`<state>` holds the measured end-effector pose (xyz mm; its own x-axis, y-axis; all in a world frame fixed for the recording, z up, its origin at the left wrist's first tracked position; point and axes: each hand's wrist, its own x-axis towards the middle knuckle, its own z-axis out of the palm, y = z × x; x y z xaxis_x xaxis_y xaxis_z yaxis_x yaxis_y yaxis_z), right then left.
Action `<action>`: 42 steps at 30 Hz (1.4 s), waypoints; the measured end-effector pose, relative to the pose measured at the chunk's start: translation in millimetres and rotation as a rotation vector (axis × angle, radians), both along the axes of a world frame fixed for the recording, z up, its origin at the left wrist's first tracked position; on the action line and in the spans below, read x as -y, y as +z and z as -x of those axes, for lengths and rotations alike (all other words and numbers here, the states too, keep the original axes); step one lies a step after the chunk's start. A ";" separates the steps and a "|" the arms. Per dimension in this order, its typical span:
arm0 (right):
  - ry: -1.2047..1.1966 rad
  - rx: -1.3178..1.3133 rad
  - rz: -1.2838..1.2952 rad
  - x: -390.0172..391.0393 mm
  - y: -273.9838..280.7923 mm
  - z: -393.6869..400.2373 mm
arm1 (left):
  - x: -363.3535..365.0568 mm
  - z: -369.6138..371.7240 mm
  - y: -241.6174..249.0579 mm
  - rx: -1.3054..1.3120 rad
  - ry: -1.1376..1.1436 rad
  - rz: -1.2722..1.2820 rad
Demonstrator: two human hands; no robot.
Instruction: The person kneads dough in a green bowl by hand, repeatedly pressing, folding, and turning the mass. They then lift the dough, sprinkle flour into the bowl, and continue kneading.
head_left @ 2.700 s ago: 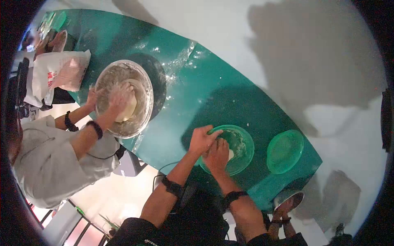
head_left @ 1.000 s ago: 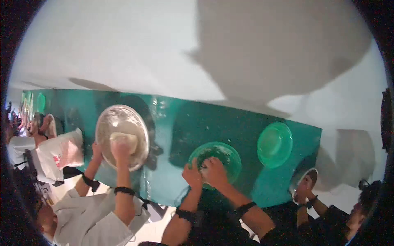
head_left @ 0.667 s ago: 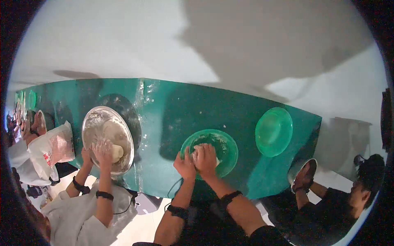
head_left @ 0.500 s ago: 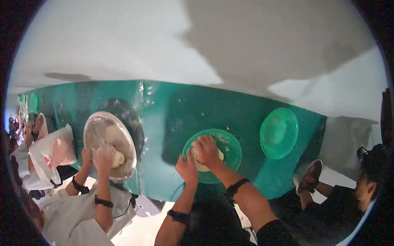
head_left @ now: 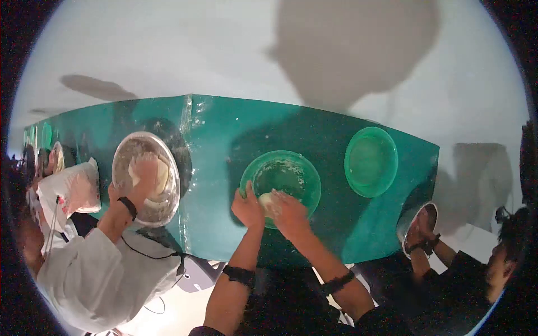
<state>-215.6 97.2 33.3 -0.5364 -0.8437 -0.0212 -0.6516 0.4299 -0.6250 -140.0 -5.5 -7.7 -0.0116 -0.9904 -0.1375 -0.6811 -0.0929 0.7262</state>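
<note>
A translucent green plastic bowl [head_left: 311, 185] sits on the table in front of me, with flour residue smeared over its inner wall. My left hand [head_left: 248, 210] grips the bowl's left rim, thumb up along the inside. Against the near side of the bowl, my right hand [head_left: 290, 214] has its fingers curled over a pale lump of dough [head_left: 269, 205]. Part of the dough is hidden under that hand, which is slightly blurred.
A second green bowl [head_left: 371, 162] stands to the right. On the left, a co-worker's hand presses dough in a metal bowl [head_left: 122, 162], near a white bag [head_left: 70, 187]. At far right, another person's hands are in a metal bowl [head_left: 404, 224]. A wall borders the green table [head_left: 216, 168].
My right hand has drawn the dough toward the near rim, baring the bowl's floured bottom. My left hand stays at the left rim. The whole view has shifted slightly.
</note>
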 end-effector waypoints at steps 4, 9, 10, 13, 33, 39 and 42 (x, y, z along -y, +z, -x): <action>0.070 0.018 -0.138 -5.4 31.5 16.0 | 1.5 1.4 6.7 -0.137 0.041 -0.057; -0.009 -0.177 -0.080 36.9 -21.9 -1.8 | 7.6 7.4 20.7 -0.082 0.029 -0.127; -0.044 -0.251 0.010 43.7 -31.9 -7.2 | 8.5 9.2 20.4 -0.084 0.031 -0.130; -0.069 -0.245 0.082 53.6 -50.0 -8.6 | 6.0 7.6 8.1 -0.072 -0.002 -0.103; -0.273 0.793 0.155 88.8 -43.4 87.6 | -24.7 13.5 4.4 -0.220 0.379 -0.247; 0.025 -0.271 -0.180 42.4 -32.1 79.3 | -74.2 12.4 23.0 -0.203 0.293 -0.403; -0.103 -0.025 -0.256 47.4 -30.6 81.9 | -35.5 7.8 15.6 -0.294 0.247 -0.121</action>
<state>-297.6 49.8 2.7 -0.6224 -0.7534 -0.2122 -0.6098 0.6367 -0.4720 -147.8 30.0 7.9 0.1689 -0.9451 -0.2799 -0.3920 -0.3250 0.8607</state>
